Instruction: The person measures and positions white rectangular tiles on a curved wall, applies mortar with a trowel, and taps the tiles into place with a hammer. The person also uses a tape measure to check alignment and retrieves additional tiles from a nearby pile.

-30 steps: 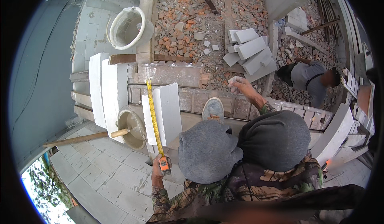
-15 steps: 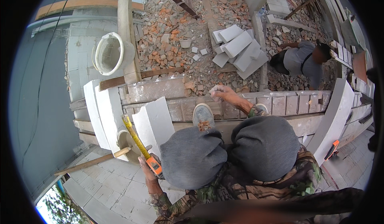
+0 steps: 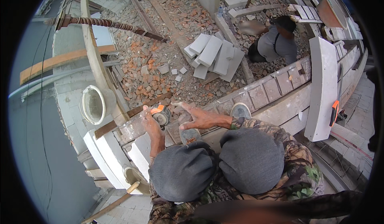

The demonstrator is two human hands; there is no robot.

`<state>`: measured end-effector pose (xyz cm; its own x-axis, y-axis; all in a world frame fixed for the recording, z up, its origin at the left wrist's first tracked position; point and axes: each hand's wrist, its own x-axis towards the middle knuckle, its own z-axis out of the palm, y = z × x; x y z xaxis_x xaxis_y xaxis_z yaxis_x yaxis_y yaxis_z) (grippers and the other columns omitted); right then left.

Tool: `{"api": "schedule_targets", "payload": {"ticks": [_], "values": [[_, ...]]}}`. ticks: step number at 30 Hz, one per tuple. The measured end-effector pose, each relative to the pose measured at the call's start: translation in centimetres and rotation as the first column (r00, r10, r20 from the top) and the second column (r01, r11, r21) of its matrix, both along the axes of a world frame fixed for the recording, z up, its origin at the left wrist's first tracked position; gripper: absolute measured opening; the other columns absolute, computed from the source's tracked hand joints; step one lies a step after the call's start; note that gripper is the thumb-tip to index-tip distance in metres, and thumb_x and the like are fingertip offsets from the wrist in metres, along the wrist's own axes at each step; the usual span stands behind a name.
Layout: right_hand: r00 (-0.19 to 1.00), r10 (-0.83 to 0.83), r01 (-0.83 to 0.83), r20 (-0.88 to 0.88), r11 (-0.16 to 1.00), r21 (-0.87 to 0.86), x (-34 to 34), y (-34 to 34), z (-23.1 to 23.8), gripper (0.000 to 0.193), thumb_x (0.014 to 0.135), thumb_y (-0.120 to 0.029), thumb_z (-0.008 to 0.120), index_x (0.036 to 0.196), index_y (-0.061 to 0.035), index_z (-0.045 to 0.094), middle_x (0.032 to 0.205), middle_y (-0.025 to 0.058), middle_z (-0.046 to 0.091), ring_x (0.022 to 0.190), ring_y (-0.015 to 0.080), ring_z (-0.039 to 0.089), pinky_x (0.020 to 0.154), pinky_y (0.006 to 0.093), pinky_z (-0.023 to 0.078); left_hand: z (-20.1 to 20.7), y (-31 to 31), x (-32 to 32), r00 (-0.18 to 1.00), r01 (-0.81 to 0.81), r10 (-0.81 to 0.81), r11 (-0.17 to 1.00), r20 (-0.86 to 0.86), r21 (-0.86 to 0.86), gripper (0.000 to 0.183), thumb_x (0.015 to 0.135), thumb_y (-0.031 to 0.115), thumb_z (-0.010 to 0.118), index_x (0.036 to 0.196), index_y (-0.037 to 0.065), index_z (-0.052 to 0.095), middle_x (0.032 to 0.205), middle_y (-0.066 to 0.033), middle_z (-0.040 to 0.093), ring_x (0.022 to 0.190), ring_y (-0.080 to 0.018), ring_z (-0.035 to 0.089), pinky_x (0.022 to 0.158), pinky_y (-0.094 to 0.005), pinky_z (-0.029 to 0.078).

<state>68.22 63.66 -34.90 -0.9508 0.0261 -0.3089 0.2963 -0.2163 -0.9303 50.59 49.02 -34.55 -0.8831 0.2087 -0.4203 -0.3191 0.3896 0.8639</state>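
Observation:
My left hand [image 3: 151, 127] holds an orange and black tape measure [image 3: 161, 115] over the edge of the brick wall, beyond my left knee. None of its yellow blade shows from here. To the right of the tape, my right hand [image 3: 201, 118] is held out with its fingers apart and nothing in them. Beneath that hand, the toe of my shoe [image 3: 189, 135] rests on the wall. A cut white block [image 3: 140, 152] lies just left of my left knee, partly covered by my forearm.
Longer white blocks [image 3: 105, 157] and a bucket with a wooden-handled tool [image 3: 133, 187] stand at left. A pale bucket [image 3: 95, 104] sits farther off. Below lie rubble [image 3: 140, 72] and stacked white blocks [image 3: 216, 54]; a co-worker [image 3: 276, 44] stands there. An orange cutter [image 3: 334, 113] lies at right.
My left hand has brought the tape measure forward and right, close to my right hand. The extended yellow blade is no longer visible. My right hand's fingers have spread, and the view has turned right.

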Motion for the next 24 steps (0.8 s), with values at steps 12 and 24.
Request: {"api": "schedule_targets", "payload": {"ticks": [12,24], "values": [[0.44,-0.898,0.81,0.013,0.403,0.427,12.9,8.1,-1.2,0.086,0.072,-0.032,0.088,0.133,0.0032,0.037,0.118,0.0225,0.061,0.111,0.0304,0.063,0.098,0.041,0.05,-2.0,13.9,10.6,0.402,0.872,-0.91,0.347,-0.1,0.344,0.048,0.104,0.028,0.06,0.137,-0.001,0.042,0.129,-0.0141,0.053,0.119,-0.0225,0.056,0.097,-0.0367,0.05],[-0.198,-0.902,-0.042,-0.384,-0.384,0.923,50.1,24.0,6.9,0.084,0.07,-0.054,0.084,0.116,0.0123,0.061,0.092,0.0209,0.072,0.084,0.0325,0.07,0.079,0.0405,0.054,-2.8,-6.7,-0.5,0.847,0.427,-0.526,0.757,-0.075,-0.495,0.03,0.095,0.022,0.07,0.12,0.005,0.069,0.115,-0.0165,0.067,0.109,-0.0273,0.064,0.099,-0.0392,0.049]]}}
